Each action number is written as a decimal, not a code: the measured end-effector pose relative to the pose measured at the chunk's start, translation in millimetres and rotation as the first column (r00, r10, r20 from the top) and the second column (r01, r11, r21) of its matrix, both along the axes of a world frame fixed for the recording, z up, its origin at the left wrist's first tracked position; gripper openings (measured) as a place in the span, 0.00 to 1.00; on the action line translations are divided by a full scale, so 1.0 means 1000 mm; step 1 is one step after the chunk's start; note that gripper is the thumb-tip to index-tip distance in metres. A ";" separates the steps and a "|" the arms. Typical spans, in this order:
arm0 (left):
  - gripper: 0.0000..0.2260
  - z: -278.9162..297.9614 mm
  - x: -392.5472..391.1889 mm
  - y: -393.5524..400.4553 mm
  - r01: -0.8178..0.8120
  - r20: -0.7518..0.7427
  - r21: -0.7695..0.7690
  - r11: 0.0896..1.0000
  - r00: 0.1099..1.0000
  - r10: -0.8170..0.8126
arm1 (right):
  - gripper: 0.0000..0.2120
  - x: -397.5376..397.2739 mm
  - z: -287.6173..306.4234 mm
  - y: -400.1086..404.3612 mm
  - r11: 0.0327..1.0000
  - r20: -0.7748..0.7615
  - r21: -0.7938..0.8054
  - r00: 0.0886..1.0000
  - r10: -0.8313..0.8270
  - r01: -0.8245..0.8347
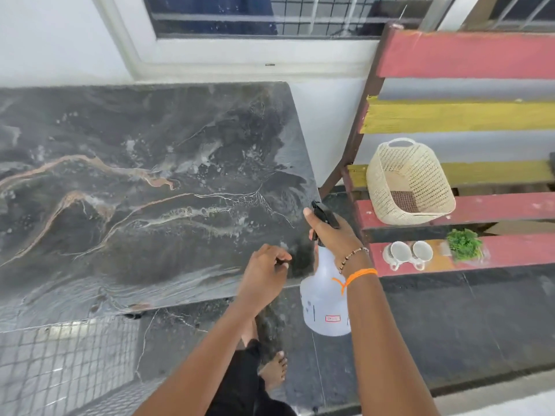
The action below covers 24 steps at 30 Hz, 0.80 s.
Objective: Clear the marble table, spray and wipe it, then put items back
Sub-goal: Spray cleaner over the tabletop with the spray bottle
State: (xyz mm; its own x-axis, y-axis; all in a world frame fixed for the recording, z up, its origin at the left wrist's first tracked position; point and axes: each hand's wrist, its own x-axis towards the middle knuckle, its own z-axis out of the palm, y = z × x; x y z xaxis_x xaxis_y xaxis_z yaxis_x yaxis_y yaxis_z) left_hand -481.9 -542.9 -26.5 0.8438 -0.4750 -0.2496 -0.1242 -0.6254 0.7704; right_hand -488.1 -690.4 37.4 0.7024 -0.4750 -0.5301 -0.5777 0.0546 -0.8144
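Marble desk [135, 175] fills the frame's left, cleared. Your right hand [336, 232] grips the spray bottle [324, 298] at lower centre; your left hand [265, 274] is loosely curled, empty. Sweep the nozzle evenly across the slab.

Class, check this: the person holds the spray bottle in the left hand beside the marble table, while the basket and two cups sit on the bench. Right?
Not quite. The head view shows the spray bottle in the right hand, not the left hand. The rest stands: marble table, basket, two cups, bench.

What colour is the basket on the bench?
Cream, with a brown bottom showing inside the basket. The head view shows it best.
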 end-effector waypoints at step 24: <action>0.10 -0.001 0.111 -0.176 -0.035 -0.158 -0.053 0.998 0.987 0.026 | 0.17 0.081 -0.035 -0.183 0.989 -0.036 -0.022 0.988 -0.150 0.149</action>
State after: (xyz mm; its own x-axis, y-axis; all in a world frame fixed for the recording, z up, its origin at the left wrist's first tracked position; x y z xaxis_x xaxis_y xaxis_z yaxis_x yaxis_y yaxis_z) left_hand -371.4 -719.4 -27.6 0.8104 -0.4664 -0.3546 0.0199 -0.5830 0.8123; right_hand -407.3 -873.7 2.8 0.6027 -0.5835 -0.5442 -0.5941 0.1271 -0.7943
